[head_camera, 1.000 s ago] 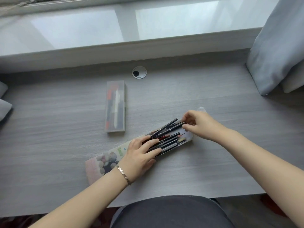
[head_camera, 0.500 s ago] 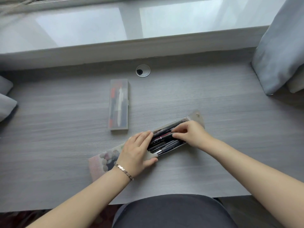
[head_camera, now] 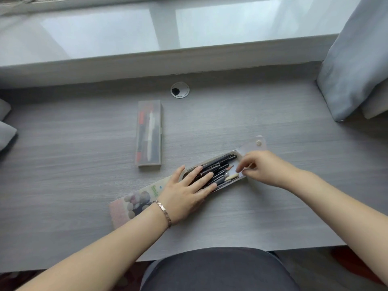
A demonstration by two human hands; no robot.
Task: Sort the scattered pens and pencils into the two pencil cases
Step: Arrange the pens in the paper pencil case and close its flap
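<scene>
A: Where are the pens and pencils?

B: A dark bundle of pens and pencils (head_camera: pixel 218 166) lies in the open end of the printed pencil case (head_camera: pixel 134 203). The case sits slantwise on the bench (head_camera: pixel 273 114) near its front edge, and the end with the pebble picture and the word "Smile" points toward the person's left.

A: And the other case?

B: The clear pencil case (head_camera: pixel 149 133) lies closed farther back and to the left, apart from the first. A white pen and red-tipped ones show through its lid. A round cable grommet (head_camera: pixel 180 90) sits behind it.

A: The hands?

B: The left hand (head_camera: pixel 184 198), a bracelet (head_camera: pixel 164 213) on its wrist, lies flat with straight fingers across the bundle and the case's edge. The right hand (head_camera: pixel 264 169) is at the near corner of the mouth, just below the open flap (head_camera: pixel 255 144) with its snap button, fingers curled. It's blurred, so I cannot tell whether it pinches the case or holds nothing.

A: Anything else?

B: A grey curtain (head_camera: pixel 357 59) hangs at the bench's far right.
</scene>
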